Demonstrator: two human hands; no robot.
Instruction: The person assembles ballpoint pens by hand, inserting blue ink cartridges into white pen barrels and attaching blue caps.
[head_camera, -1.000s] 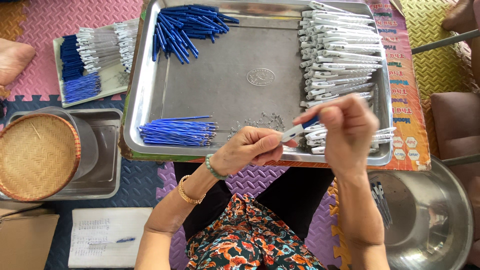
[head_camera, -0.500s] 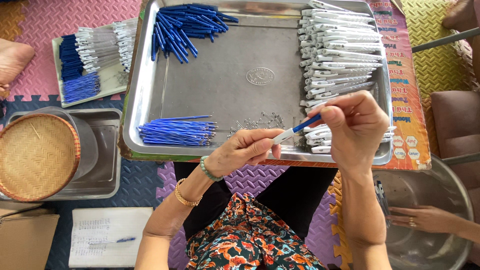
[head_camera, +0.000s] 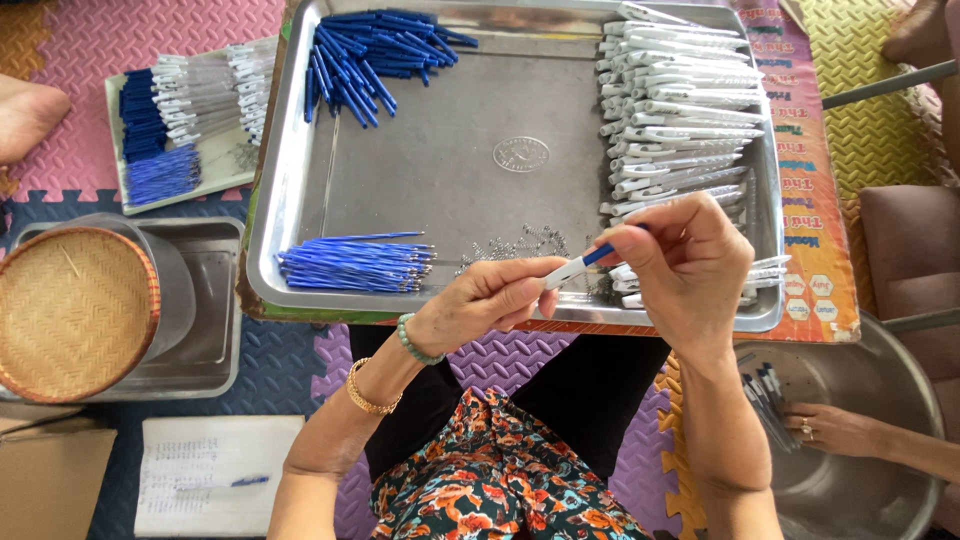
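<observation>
1. Floor of foam puzzle mats (head_camera: 90, 40), pink, blue, purple and yellow; person sits at a low table edge, floral trousers in the foreground.
2. Left hand (head_camera: 480, 305) pinches the white end of a pen (head_camera: 578, 267); bead bracelet and gold bangle on the wrist.
3. Right hand (head_camera: 690, 265) grips the pen's blue end; pen is held between both hands, just above the near rim of the metal tray (head_camera: 300, 130).
4. In the tray: blue refills (head_camera: 355, 265) near left, small springs (head_camera: 515, 245) middle, white pen barrels (head_camera: 680, 110) right, blue caps (head_camera: 375, 50) far left.
5. Left of the tray: woven lid (head_camera: 72, 312), smaller tray of pen parts (head_camera: 185, 120).
6. Bottom right: another person's hand (head_camera: 835, 430) in a metal basin (head_camera: 880, 390).
</observation>
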